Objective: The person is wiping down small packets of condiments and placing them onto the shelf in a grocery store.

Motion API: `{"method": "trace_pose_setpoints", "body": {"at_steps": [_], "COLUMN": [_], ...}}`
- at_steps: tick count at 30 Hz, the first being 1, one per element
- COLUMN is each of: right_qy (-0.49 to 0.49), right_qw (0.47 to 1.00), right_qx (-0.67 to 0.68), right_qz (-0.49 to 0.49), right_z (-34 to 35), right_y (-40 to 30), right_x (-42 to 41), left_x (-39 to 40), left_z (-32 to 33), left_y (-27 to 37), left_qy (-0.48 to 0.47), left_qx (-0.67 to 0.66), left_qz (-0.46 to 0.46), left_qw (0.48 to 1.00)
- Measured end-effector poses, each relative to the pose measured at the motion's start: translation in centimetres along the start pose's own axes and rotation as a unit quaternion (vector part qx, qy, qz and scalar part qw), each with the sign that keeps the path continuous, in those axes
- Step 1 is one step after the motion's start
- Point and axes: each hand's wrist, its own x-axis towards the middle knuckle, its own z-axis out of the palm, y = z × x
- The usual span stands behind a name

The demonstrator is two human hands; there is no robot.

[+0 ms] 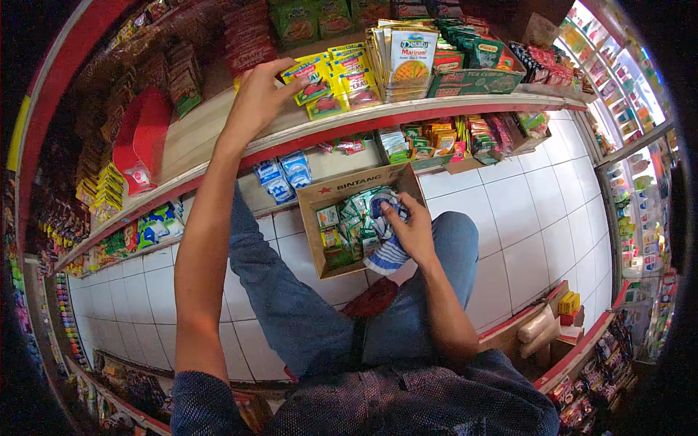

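Observation:
My left hand (260,92) is at the upper shelf, its thumb and fingers on the left edge of a yellow seasoning sachet (308,79). That sachet belongs to a cluster of yellow sachets (357,82) at the shelf's front edge. My right hand (410,230) grips a blue-and-white striped cloth (388,258), bunched up between thumb and fingers. The cloth hangs over the right side of an open cardboard box (357,177) in front of my knees. Inside the box lie many green-and-white sachets (354,215) and a yellow-and-green one (330,238).
Beside the yellow sachets stand white marinade packets (410,57) and a green carton of sachets (475,82). The lower shelf holds blue-and-white packets (283,173) and a tray of mixed sachets (436,141). A red plastic piece (139,131) rests at left. White tiles (523,207) cover the floor.

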Motion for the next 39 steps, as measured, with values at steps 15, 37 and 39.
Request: {"method": "trace_pose_setpoints", "body": {"at_steps": [15, 37, 39], "right_qy": [-0.023, -0.026, -0.025], "right_qw": [1.0, 1.0, 1.0], "right_qx": [0.001, -0.009, 0.001], "right_qz": [0.007, 0.015, 0.009], "right_z": [0.2, 0.3, 0.4], "right_y": [0.2, 0.4, 0.6], "right_x": [0.0, 0.0, 0.0], "left_x": [0.3, -0.2, -0.2], "left_z": [2.7, 2.9, 2.9], "left_y": [-1.0, -0.1, -0.1], "left_qy": [-0.033, -0.001, 0.0], "left_qx": [0.03, 0.054, 0.053], "left_qz": [0.014, 0.035, 0.038], "left_qw": [0.999, 0.998, 0.998]}}
